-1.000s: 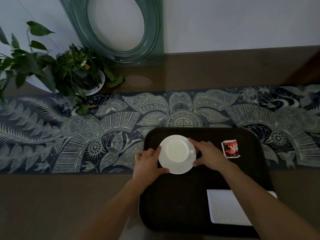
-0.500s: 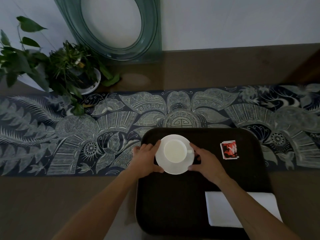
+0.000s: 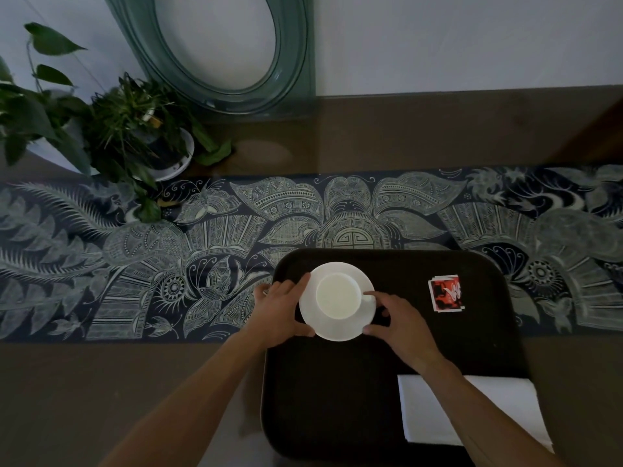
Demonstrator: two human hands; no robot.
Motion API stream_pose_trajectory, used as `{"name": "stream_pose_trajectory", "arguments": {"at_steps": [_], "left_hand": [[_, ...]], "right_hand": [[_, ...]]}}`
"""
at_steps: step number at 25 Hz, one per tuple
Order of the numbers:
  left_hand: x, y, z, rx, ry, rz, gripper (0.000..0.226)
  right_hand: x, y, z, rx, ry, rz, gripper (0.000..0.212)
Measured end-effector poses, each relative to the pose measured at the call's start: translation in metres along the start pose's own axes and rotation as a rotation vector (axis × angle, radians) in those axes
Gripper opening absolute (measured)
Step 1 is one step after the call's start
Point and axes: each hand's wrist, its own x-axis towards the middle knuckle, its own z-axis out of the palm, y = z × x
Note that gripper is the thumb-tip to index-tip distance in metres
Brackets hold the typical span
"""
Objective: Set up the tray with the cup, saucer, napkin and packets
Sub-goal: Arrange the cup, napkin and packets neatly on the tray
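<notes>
Both hands hold a round white saucer (image 3: 337, 323) by its rim, at the far-left corner of a dark, matte rectangular tray (image 3: 337, 399) with rounded corners. The left hand (image 3: 281, 311) curves around the saucer's left edge, thumb on the near rim and fingers along the far side; the right hand (image 3: 401, 326) pinches the right edge, index finger up by the small handle of the cup (image 3: 337, 296) and thumb on the near rim. Whether the saucer rests on the tray or hangs just above it cannot be told. The cup is smooth, white and glossy, seated in the saucer's middle between the two hands, its mouth a clean circle.

Right of the right hand, apart from it, flat square packets (image 3: 446, 293) lie on the tray, red and black print with white edges, stacked slightly askew. Nearer the body, partly under the right forearm, a white folded napkin (image 3: 499, 409) lies flat over the tray's near-right corner.

Beyond the hands the tray overlaps a dark blue table runner (image 3: 135, 257) with fine pale leaf and fan linework, laid on a brown glossy tabletop (image 3: 404, 136). Far left of the grip stand leafy potted plants (image 3: 128, 129), beside an oval teal glass frame (image 3: 290, 62) against the wall
</notes>
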Motion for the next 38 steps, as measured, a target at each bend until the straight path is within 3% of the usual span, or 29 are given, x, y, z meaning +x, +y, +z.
{"name": "stream_pose_trajectory", "arguments": {"at_steps": [9, 16, 25, 27, 31, 35, 38], "left_hand": [[-0.002, -0.005, 0.002, -0.013, -0.003, -0.002, 0.117], [0.000, -0.001, -0.004, 0.006, -0.054, -0.009, 0.117], [-0.004, 0.011, -0.013, 0.017, -0.099, -0.058, 0.115], [-0.011, 0.015, -0.011, 0.017, -0.062, -0.090, 0.108], [-0.029, 0.023, -0.002, 0.033, 0.031, -0.132, 0.073], [-0.047, 0.032, -0.003, 0.080, 0.081, -0.188, 0.043], [-0.054, 0.040, 0.000, 0.031, -0.027, -0.181, 0.043]], "right_hand": [[-0.002, -0.004, 0.003, -0.011, -0.014, 0.009, 0.072], [0.002, -0.012, -0.003, -0.007, -0.058, 0.045, 0.099], [-0.003, -0.022, -0.006, -0.084, -0.055, 0.073, 0.097], [-0.010, -0.023, -0.004, -0.208, -0.047, 0.103, 0.092], [-0.034, -0.021, 0.001, -0.530, -0.065, 0.170, 0.073], [-0.060, -0.013, -0.001, -0.666, -0.107, 0.170, 0.056], [-0.076, -0.003, -0.012, -0.718, -0.142, 0.146, 0.053]]}}
